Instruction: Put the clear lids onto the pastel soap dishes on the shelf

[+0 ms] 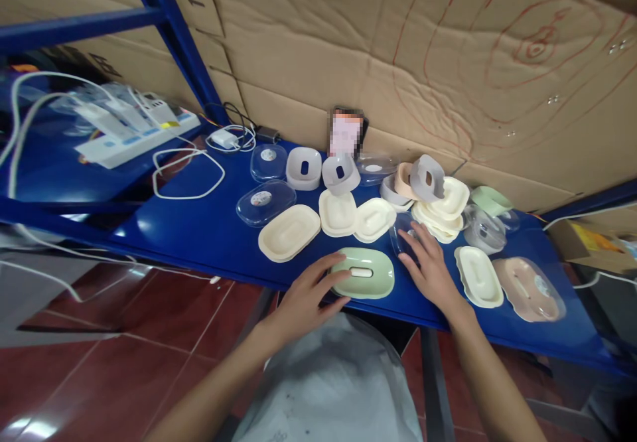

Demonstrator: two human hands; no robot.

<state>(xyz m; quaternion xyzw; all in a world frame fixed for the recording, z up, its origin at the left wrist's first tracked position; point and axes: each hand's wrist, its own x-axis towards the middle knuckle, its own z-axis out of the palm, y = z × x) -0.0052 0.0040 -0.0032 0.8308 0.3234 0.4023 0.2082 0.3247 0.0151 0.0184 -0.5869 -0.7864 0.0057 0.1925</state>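
You seem to be in a small workshop. Your blue bench (199, 229) stands by a cardboard wall (298, 50) and blue metal bars (180, 50). Lots of plastic trays (289, 231) crowd it. A power strip (112, 154) holds plugs, and red tiles (164, 352) cover the floor.

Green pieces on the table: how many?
2: the front green piece at the left hand, and the other green piece toward the back right of the table. More may be hidden.

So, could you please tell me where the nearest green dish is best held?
Take the green dish by the rim at its left end, probably from the left: it lies lengthwise across, and the left hand has thumb and fingers parted at that narrower end.
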